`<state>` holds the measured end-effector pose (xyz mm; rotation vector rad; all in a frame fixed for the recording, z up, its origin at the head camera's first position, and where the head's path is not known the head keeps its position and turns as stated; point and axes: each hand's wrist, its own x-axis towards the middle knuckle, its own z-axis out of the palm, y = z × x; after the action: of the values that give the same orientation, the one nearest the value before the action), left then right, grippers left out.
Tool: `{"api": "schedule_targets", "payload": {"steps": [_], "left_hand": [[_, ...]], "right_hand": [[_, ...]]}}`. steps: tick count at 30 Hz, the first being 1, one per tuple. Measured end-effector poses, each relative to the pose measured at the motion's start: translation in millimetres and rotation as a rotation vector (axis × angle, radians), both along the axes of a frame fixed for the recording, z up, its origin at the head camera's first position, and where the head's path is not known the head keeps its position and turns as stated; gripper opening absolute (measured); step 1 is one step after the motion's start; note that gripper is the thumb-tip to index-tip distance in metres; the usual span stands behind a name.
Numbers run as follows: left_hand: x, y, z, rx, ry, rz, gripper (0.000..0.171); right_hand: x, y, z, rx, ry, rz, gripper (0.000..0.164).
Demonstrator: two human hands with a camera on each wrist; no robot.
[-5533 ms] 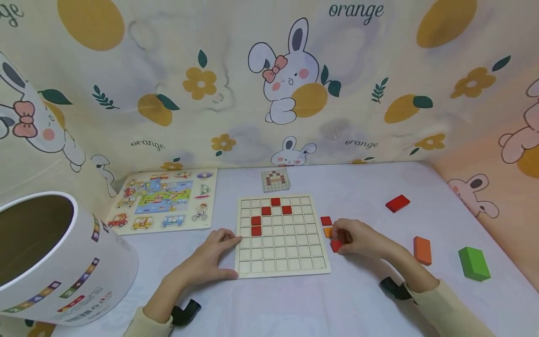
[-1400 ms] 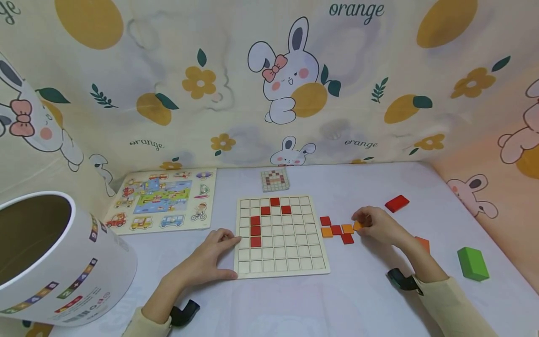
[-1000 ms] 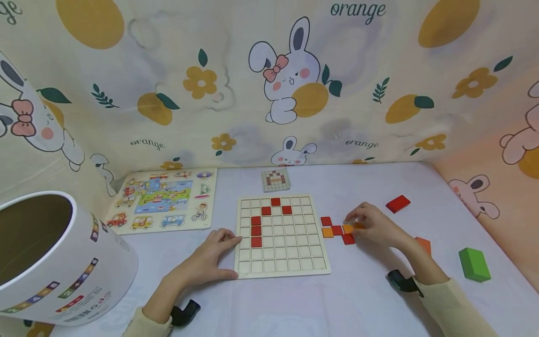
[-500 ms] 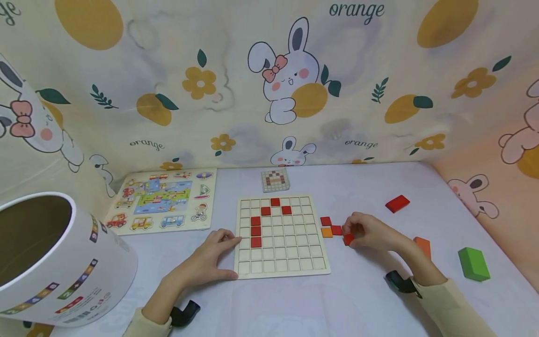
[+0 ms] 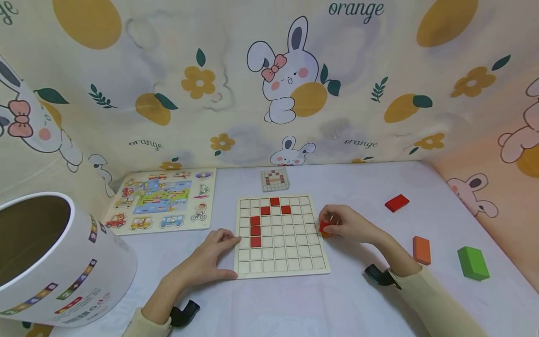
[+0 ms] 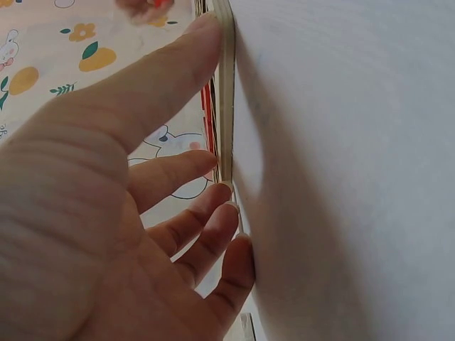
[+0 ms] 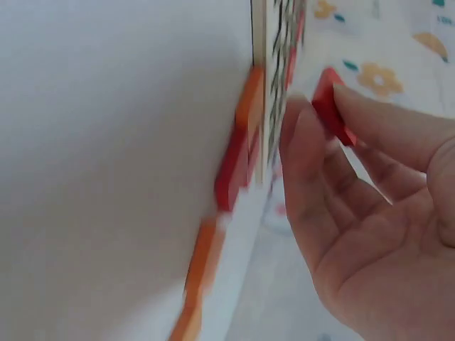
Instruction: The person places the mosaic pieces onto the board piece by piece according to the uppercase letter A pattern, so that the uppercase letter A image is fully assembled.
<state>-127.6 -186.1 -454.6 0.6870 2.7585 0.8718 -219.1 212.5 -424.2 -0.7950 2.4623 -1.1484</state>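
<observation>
Red tile [image 7: 328, 104], pinched in your right hand [image 5: 346, 224] and off the worktop [image 5: 273, 304], has shifted left to the grid board's [image 5: 280, 254] right edge, seemingly within placing reach, while your left hand [image 5: 210, 260] touches the opposite edge, fingers relaxed.
</observation>
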Motion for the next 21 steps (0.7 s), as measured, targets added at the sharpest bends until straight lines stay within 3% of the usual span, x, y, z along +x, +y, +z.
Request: {"api": "schedule_targets", "payload": {"steps": [9, 15, 21], "left_hand": [[-0.7, -1.5, -0.8, 0.003, 0.006, -0.008, 0.086], [-1.1, -1.6, -1.3, 0.003, 0.008, -0.010, 0.086], [-1.1, -1.5, -0.7, 0.003, 0.006, -0.007, 0.085]], "right_hand": [[-28.4, -50.6, -2.4, 0.028, 0.021, 0.007, 0.012], [-41.3, -62.5, -5.1, 0.028, -0.004, 0.010, 0.013], [-43.8, -64.8, -7.9, 0.068, -0.001, -0.001, 0.012]]}}
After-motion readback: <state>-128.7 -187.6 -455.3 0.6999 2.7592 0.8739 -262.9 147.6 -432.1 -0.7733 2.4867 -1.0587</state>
